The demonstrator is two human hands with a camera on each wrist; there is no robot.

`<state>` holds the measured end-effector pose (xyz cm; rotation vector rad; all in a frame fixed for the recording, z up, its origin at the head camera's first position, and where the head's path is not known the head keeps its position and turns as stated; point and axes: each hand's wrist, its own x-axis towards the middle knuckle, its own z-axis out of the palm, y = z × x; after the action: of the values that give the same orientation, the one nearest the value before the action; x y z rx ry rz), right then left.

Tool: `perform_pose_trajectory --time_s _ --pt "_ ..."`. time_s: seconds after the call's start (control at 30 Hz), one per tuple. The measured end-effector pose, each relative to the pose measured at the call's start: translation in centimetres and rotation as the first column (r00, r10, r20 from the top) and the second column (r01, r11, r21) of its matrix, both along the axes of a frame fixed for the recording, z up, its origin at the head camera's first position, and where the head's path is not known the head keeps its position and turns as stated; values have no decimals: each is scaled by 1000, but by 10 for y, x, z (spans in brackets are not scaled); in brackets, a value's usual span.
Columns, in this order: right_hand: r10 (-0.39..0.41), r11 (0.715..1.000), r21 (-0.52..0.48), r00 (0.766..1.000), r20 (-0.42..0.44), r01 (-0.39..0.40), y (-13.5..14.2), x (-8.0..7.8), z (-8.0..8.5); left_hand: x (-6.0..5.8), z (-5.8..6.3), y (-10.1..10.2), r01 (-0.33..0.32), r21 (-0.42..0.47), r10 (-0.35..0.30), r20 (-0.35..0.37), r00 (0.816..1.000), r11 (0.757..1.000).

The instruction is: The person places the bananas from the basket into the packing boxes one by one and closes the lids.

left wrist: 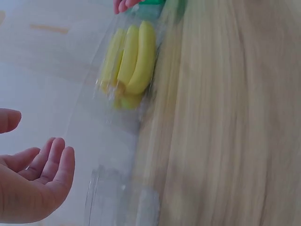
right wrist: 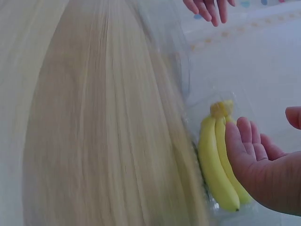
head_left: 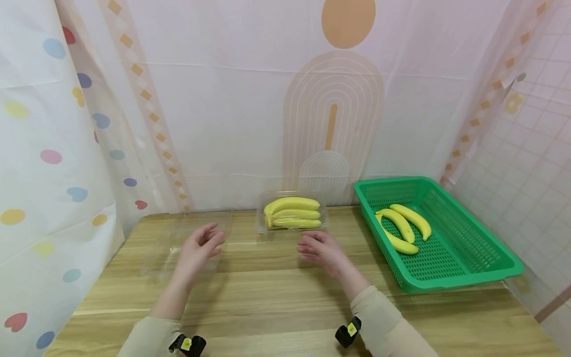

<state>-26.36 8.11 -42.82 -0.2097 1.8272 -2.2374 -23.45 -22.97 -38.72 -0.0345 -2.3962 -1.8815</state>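
Observation:
A bunch of yellow bananas (head_left: 292,204) lies in a clear plastic box (head_left: 323,225) at the back middle of the table. My right hand (head_left: 324,253) is held just in front of that box, fingers loosely bent with nothing in them. In the right wrist view the hand (right wrist: 256,160) overlaps the bananas (right wrist: 217,165). To the left, my left hand (head_left: 200,248) hovers by another clear plastic container (head_left: 167,258), its fingers relaxed and holding nothing. The left wrist view has part of this see-through container (left wrist: 122,200) below the left hand (left wrist: 40,183).
A green perforated basket (head_left: 473,235) stands at the right of the wooden table (head_left: 267,297), with loose bananas (head_left: 412,221) along its left side. Patterned curtains (head_left: 223,109) hang behind the table and on the left.

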Motion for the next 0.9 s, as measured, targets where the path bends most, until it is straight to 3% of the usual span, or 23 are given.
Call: perform_pose_trajectory --time_s 0.43,0.63,0.9 --pt "28 997 -71 1000 14 -27 -25 5 0 2 4 -45 -77 -11 77 -37 996 997" --pt "31 995 -91 999 24 -29 -35 8 -3 6 2 -64 -144 -28 143 -30 989 989" --pt "35 994 -104 999 37 -31 -49 12 -7 7 0 -91 -216 31 217 -20 976 976"
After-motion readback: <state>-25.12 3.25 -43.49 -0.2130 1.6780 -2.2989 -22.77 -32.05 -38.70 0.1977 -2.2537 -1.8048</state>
